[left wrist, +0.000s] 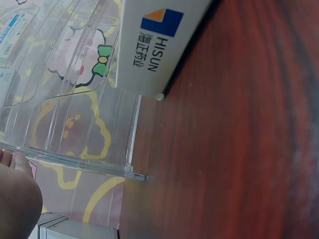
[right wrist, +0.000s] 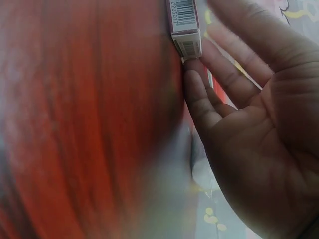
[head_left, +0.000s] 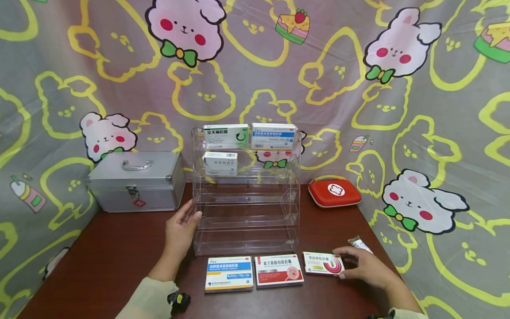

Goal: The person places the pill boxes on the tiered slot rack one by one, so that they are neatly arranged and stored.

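My left hand (head_left: 181,228) holds the left side of a clear tiered display rack (head_left: 247,246), thumb at its front edge. In the left wrist view, part of that hand (left wrist: 17,196) shows beside the rack's side panel. My right hand (head_left: 364,266) grips the right end of a white medicine box (head_left: 322,263) with a pink curved design, lying on the table. In the right wrist view, fingers meet the box's end (right wrist: 189,45). Left of it lie a red-and-white medicine box (head_left: 279,271) and a blue-and-white one (head_left: 229,274).
On the rack's upper tiers stand a green-and-white box (head_left: 226,136), a blue-and-white box (head_left: 273,136) and a smaller white box (head_left: 220,164). A silver case (head_left: 135,181) is at the left and a red pouch (head_left: 334,193) at the right. A small white tube-like item (head_left: 360,243) lies behind my right hand.
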`<state>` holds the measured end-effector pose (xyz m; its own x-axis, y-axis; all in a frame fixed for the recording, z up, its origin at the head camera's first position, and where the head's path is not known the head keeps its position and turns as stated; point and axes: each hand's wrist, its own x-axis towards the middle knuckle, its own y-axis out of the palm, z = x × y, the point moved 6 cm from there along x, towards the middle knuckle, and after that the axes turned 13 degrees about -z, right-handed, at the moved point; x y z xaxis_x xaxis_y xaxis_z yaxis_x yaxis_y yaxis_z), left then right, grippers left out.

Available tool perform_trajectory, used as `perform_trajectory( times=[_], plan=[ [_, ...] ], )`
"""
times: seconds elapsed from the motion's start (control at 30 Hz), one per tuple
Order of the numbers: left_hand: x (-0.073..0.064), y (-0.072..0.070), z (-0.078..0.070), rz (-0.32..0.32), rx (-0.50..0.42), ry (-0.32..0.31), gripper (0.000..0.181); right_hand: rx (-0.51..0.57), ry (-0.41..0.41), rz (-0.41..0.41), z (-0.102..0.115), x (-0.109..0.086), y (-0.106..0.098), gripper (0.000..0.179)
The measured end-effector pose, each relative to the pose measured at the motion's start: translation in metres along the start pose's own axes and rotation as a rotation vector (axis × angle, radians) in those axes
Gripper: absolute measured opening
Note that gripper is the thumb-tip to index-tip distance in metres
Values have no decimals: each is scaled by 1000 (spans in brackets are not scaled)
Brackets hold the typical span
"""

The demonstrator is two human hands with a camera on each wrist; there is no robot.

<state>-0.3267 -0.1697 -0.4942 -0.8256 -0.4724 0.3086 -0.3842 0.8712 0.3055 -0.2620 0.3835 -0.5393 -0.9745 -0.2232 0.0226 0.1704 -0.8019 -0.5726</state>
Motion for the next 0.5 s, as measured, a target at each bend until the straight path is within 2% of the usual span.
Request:
perform_trajectory(
  times=[0.2, 0.3, 0.4, 0.5],
  plan=[
    [0, 0, 0, -3, 11, -6, 52, -36, 11, -25, -1, 2, 2, 63],
    [0, 0, 1, 0, 19, -15, 53, -79, -20, -54, 2, 3, 3, 62],
    [0, 0, 0, 3, 23, -21, 53, -196, -75, -120, 7, 5, 1, 62],
    [0, 0, -1, 3, 36, -20, 53, -322, -85, -201, 10, 8, -2, 61]
  ],
)
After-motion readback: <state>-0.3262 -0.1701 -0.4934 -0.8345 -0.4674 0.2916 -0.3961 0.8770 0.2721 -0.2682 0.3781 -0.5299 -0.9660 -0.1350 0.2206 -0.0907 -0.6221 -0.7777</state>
